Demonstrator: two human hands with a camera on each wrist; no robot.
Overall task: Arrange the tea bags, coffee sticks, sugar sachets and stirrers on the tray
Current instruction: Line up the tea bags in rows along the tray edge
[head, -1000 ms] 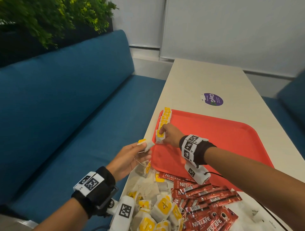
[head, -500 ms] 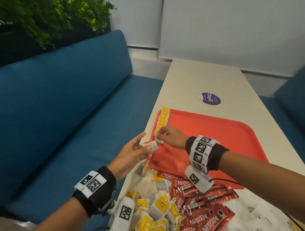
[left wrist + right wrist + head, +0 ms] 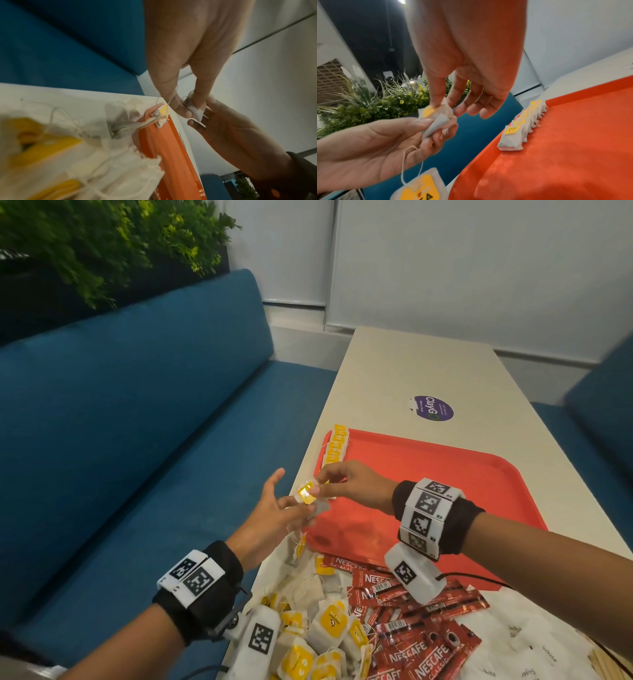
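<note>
Both hands, left hand (image 3: 270, 518) and right hand (image 3: 352, 484), are pinching one soft paper tea bag (image 3: 308, 494) just beside the glossy red tray (image 3: 445, 474) rim.

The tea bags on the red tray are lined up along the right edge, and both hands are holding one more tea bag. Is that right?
Nearly. The row of tea bags sits along the tray's left edge, as the head view shows. The left hand and right hand do hold one tea bag together.
</note>
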